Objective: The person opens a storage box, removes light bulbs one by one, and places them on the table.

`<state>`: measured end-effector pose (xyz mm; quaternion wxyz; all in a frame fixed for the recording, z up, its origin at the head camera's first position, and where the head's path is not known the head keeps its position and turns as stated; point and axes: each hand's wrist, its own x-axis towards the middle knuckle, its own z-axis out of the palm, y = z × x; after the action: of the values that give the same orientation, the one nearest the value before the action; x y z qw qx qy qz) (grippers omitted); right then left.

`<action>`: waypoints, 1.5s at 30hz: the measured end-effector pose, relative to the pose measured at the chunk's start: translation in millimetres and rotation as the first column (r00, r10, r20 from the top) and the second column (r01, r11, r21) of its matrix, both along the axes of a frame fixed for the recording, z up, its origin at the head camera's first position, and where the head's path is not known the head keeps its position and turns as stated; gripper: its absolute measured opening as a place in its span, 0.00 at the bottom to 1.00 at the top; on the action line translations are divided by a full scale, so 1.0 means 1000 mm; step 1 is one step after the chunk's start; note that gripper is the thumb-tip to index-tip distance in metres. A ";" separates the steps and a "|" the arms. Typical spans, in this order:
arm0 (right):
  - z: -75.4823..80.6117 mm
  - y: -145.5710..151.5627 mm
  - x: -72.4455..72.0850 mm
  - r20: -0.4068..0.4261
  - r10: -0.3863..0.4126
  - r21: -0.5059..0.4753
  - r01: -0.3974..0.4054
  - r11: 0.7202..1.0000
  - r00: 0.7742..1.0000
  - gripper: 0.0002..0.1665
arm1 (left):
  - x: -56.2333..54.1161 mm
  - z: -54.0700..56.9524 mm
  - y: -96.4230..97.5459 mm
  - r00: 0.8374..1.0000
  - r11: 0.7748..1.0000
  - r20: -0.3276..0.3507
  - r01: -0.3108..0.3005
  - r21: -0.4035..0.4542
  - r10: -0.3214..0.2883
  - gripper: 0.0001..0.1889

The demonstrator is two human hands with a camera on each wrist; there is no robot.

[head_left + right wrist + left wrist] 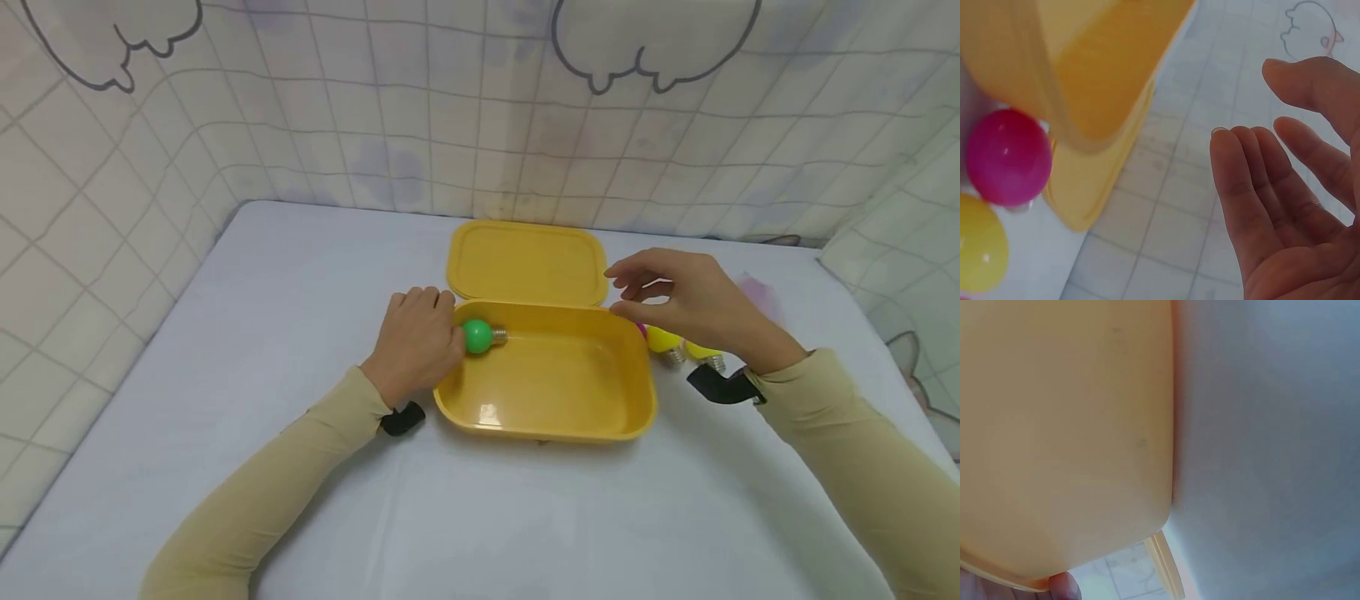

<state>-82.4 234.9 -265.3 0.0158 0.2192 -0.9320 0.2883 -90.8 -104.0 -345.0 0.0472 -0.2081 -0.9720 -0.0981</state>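
Note:
A yellow plastic box (pixel 555 375) sits in the middle of the table with its open side up. My left hand (pixel 415 343) grips the box's left rim near the back corner; in the left wrist view its fingertips (pixel 1065 585) curl at the rim. Inside, against the left wall beside that thumb, lies a green light bulb (pixel 477 337) with a screw base pointing right. My right hand (pixel 678 296) is beside the box's back right corner, its fingers loosely bent and its palm empty in the right wrist view.
Behind the box lies its flat yellow lid (pixel 528 262). Right of the box are yellow bulbs (pixel 663 339) and a magenta bulb (pixel 1009 157), partly hidden under the right hand in the head view. A pale pink item (pixel 759 296) lies further right. A grid-patterned cloth (pixel 450 125) hangs behind the table.

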 end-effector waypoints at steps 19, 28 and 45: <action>-0.017 -0.048 -0.020 0.033 0.193 -0.075 -0.190 0.979 0.981 0.21 | -0.001 0.001 0.006 1.000 1.000 -0.007 0.020 -0.022 -0.020 0.12; -0.030 -0.070 -0.026 0.123 0.256 -0.100 -0.244 0.964 0.959 0.24 | -0.002 -0.001 0.005 1.000 0.999 -0.008 0.012 -0.032 -0.012 0.12; -0.044 -0.097 -0.032 0.139 0.339 -0.007 -0.342 0.940 0.930 0.28 | -0.001 -0.004 -0.002 0.999 0.999 -0.045 0.005 -0.031 -0.007 0.11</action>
<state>-114.6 137.6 -309.6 -0.1007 0.3570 -0.8812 0.2931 -91.7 -105.8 -349.1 0.0655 -0.2139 -0.9715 -0.0784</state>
